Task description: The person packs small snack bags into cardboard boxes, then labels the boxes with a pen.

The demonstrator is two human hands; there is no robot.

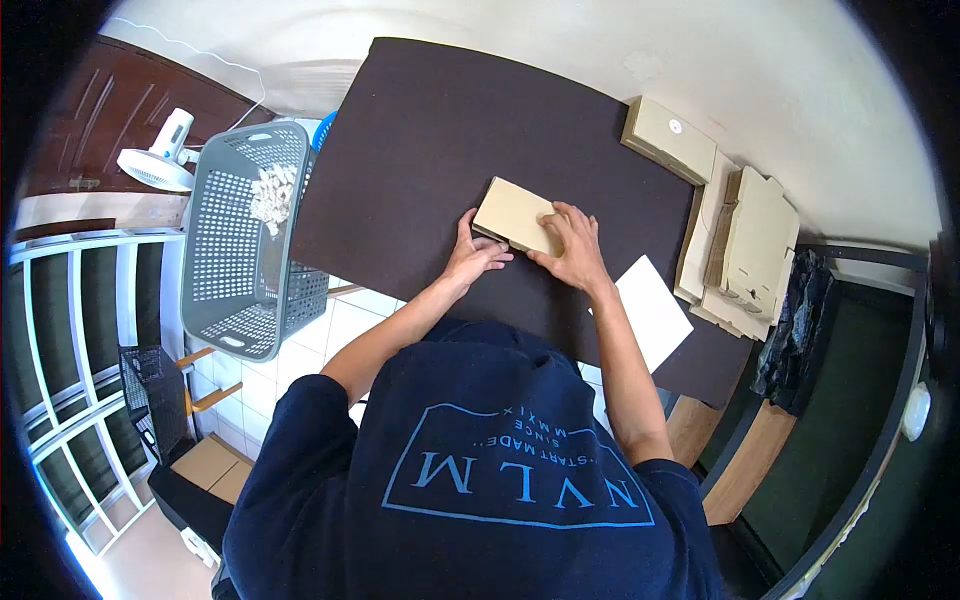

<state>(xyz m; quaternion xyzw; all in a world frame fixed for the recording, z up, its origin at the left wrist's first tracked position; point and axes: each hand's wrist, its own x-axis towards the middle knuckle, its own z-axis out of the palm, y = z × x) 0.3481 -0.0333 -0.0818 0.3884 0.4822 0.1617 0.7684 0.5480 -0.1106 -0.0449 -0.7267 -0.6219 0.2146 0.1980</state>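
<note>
A small, flat cardboard box (513, 211) lies on the dark brown tabletop (440, 130), turned slightly at an angle. My left hand (474, 256) is at its near left corner, thumb along the left side and fingers curled against the near edge. Over the right end, my right hand (574, 247) grips the box with bent fingers on top and the thumb at the near edge. A dark gap shows along the near side, beside my left fingers. The inside of the box is hidden.
A white sheet (652, 314) lies by my right forearm. Another cardboard box (670, 140) and stacked flattened cardboard (752, 240) line the table's right side. Left of the table stands a grey plastic basket (228, 165) holding a whitish bundle (273, 197), near a white fan (158, 165).
</note>
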